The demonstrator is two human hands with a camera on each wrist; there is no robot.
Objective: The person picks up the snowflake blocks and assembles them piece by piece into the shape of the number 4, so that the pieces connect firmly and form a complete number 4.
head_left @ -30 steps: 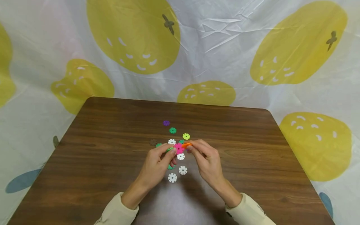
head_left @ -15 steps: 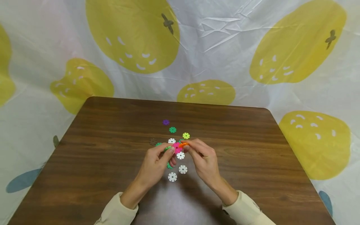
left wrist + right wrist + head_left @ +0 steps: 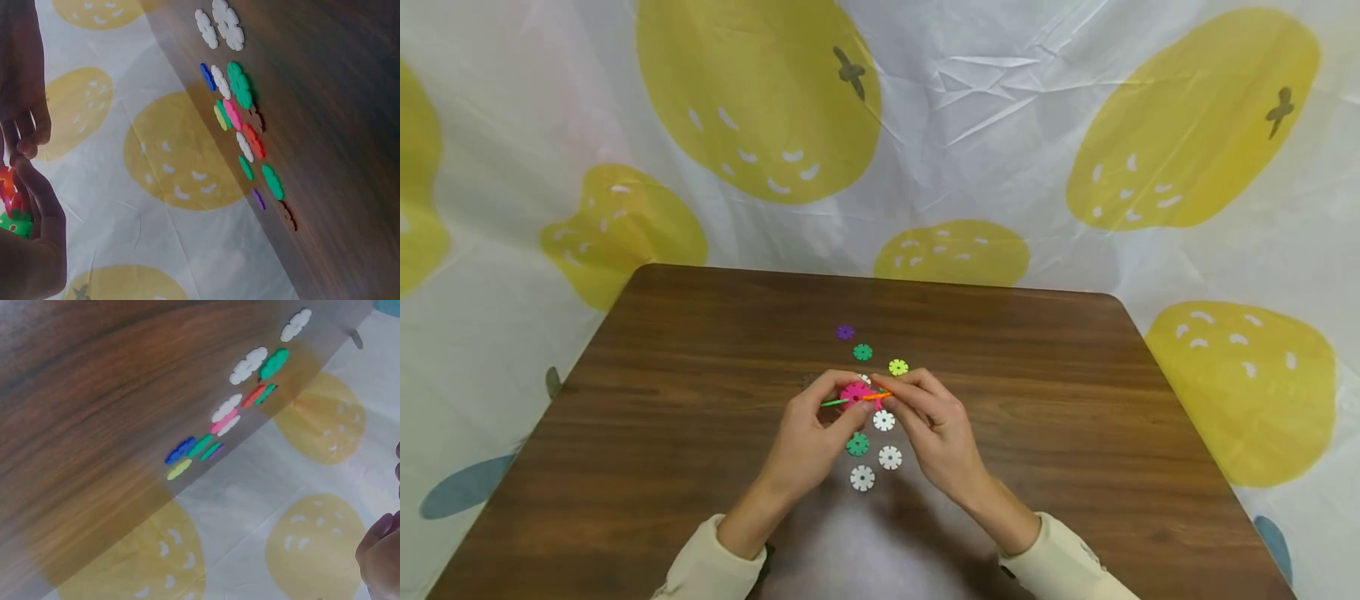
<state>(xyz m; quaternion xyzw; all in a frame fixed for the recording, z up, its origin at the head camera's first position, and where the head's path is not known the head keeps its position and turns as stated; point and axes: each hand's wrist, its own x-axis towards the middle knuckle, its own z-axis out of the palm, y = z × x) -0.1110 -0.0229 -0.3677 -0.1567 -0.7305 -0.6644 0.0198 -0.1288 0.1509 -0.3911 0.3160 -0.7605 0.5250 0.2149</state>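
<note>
Over the middle of the table, both hands hold a small joined cluster of notched plastic discs. My left hand (image 3: 808, 433) pinches the pink disc (image 3: 853, 392), with a green disc (image 3: 833, 403) seen edge-on beside it. My right hand (image 3: 943, 429) pinches the orange disc (image 3: 877, 396), which meets the pink one's right side. In the left wrist view, the green disc (image 3: 17, 224), pink disc (image 3: 15, 201) and orange disc (image 3: 6, 181) show at the left edge, partly hidden by fingers. How deep the notches fit is too small to tell.
Loose notched discs lie beneath the hands on the brown wooden table (image 3: 1075, 433), including a white disc (image 3: 862, 477), a green disc (image 3: 857, 443), a yellow disc (image 3: 898, 367) and a purple disc (image 3: 846, 332). A fruit-patterned cloth (image 3: 970, 150) hangs behind the table.
The hands' fingertips have come closer together. The pink disc has shifted left, and the green and orange discs have turned more edge-on. A green disc on the table shows more fully.
</note>
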